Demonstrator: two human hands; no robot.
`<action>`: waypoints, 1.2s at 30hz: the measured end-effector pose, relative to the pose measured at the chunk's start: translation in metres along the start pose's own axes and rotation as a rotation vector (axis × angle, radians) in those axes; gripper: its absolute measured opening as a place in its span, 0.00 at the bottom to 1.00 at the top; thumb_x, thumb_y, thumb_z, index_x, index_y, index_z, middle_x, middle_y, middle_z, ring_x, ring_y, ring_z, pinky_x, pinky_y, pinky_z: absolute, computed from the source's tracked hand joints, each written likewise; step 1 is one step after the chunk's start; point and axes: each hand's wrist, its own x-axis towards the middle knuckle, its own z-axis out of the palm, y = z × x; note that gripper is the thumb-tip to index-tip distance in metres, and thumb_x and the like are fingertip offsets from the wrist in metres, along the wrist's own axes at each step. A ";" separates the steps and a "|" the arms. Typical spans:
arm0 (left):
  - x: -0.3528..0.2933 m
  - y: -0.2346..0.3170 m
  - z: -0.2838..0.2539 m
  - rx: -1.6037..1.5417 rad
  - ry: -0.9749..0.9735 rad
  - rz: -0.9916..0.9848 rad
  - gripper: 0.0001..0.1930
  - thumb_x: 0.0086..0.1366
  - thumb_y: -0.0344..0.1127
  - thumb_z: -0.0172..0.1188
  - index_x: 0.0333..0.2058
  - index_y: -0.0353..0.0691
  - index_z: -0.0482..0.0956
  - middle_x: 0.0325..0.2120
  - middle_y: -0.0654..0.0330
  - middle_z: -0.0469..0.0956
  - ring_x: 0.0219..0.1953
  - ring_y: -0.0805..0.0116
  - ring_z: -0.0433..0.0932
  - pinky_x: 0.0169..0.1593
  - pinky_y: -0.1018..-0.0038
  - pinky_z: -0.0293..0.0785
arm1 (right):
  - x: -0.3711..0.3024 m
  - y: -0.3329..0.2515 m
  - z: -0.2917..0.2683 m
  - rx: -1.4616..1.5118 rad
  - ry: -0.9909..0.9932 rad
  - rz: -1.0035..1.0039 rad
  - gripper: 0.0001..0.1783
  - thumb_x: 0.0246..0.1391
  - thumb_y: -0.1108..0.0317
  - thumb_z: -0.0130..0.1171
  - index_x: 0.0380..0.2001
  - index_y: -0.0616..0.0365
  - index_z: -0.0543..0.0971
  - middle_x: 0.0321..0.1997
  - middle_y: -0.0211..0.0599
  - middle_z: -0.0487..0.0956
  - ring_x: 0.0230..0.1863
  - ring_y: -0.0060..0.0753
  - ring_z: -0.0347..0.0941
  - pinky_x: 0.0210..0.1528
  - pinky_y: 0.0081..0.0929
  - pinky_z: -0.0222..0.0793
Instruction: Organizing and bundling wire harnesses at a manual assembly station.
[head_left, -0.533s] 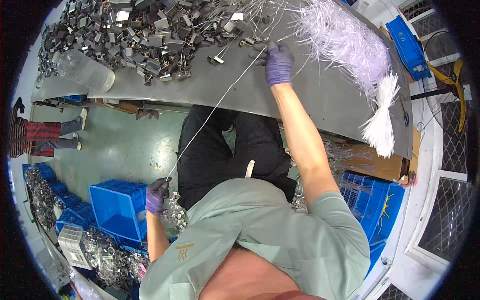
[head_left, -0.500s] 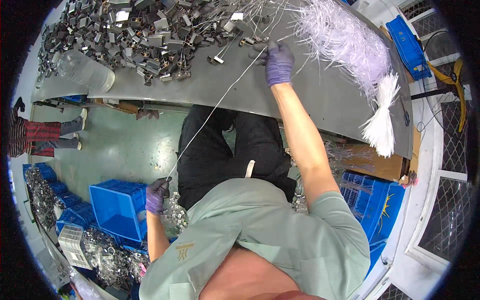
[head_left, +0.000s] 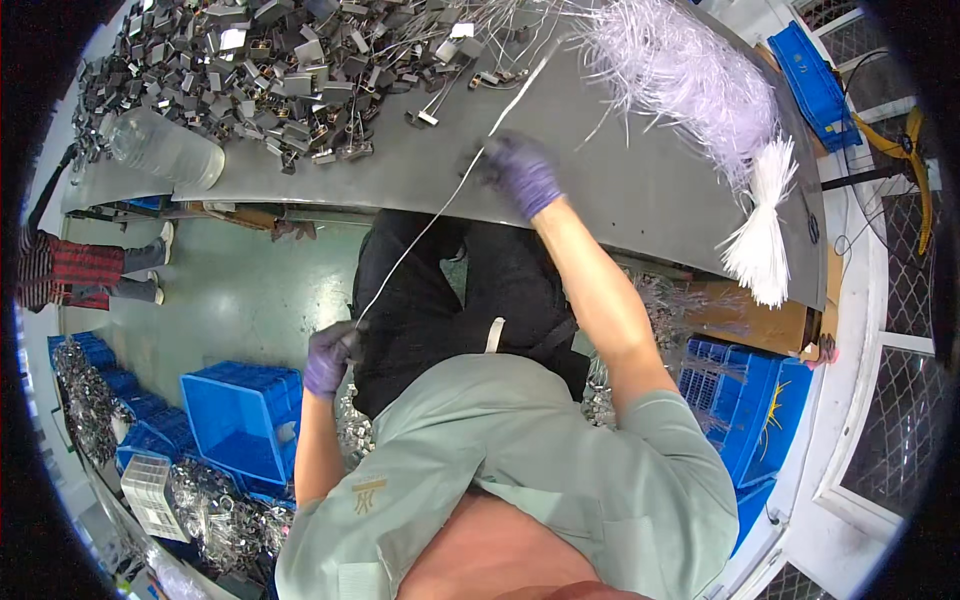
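Note:
A long, thin whitish strand [head_left: 428, 226] runs slantwise from over my lap up across the grey table. Its lower end is pinched in my left hand [head_left: 330, 357], which wears a purple glove with dark fingertips and hangs low beside my left thigh. My right hand [head_left: 520, 172], gloved the same way, is at the table's near edge with its fingers closed at the strand; they are somewhat blurred. Beyond that hand the strand continues toward a heap of small dark block-like pieces [head_left: 290, 85], some with thin wires. A bundle of fine translucent strands [head_left: 690, 90] lies to the right.
A clear plastic bottle [head_left: 165, 147] lies on the table [head_left: 440, 180] at left. Blue crates [head_left: 240, 415] stand on the floor at left, others [head_left: 745, 400] at right. Yellow-handled pliers [head_left: 900, 150] hang far right. Another person [head_left: 85, 270] stands at far left.
My right hand has come down and left along the strand, toward the table's near edge. My left hand has risen slightly and moved right, still pinching the strand.

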 end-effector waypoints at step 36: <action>0.253 0.095 0.078 0.952 0.365 0.652 0.22 0.55 0.34 0.58 0.50 0.41 0.71 0.41 0.46 0.75 0.45 0.47 0.74 0.49 0.58 0.71 | 0.052 0.029 -0.167 -1.307 0.163 0.224 0.17 0.47 0.62 0.52 0.37 0.61 0.79 0.42 0.58 0.77 0.45 0.57 0.75 0.47 0.42 0.71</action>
